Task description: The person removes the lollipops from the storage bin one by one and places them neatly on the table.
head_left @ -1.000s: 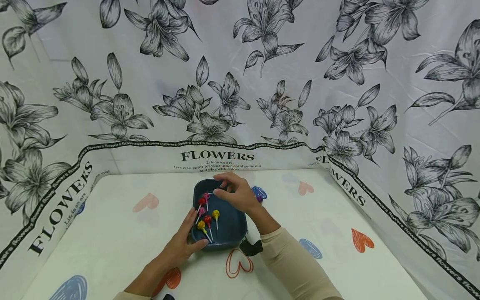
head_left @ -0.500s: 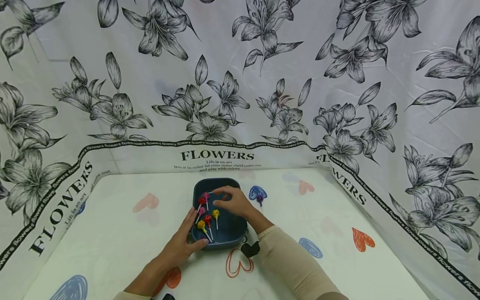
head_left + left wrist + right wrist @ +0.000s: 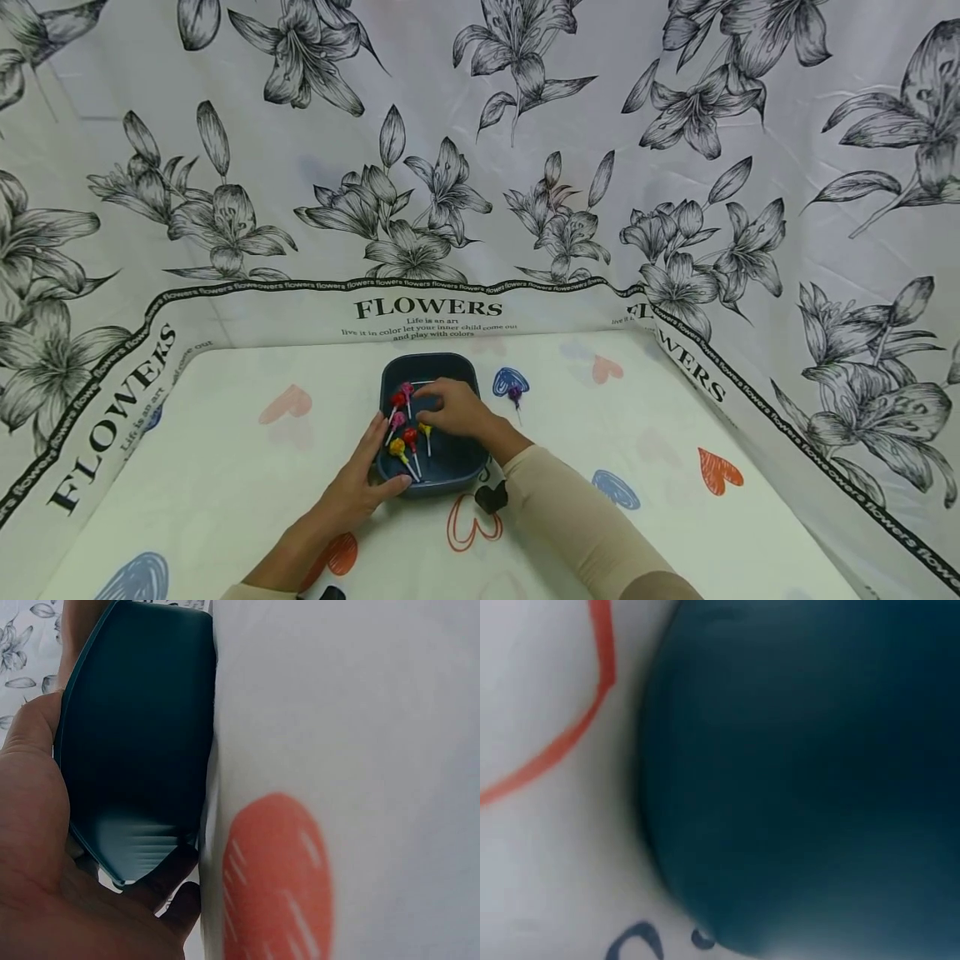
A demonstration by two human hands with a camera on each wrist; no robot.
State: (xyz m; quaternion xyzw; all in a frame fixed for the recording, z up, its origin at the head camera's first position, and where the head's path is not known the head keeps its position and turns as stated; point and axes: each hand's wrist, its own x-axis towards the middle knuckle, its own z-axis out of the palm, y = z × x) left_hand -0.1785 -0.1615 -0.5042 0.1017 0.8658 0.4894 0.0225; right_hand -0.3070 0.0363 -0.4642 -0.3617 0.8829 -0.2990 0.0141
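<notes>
While the left hand (image 3: 352,492) grips the near-left rim of the dark blue tray (image 3: 459,462) at centre frame, the right hand (image 3: 453,410), fingers curled, reaches among the lollipops (image 3: 405,425); whether it pinches 1 is unclear. Light, stiff, likely slippery wrappers: take the sticks. Versus 1 s ago, the right hand has dropped lower into the tray.

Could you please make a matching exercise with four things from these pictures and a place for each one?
Things:
1. purple lollipop
2. yellow lollipop
3. left hand
4. right hand

Places:
a. inside the tray, near its front
b. holds the tray's front left corner
c. on the cloth, right of the tray
d. over the tray, reaching in

Pairs: 1-c, 2-a, 3-b, 4-d
</notes>
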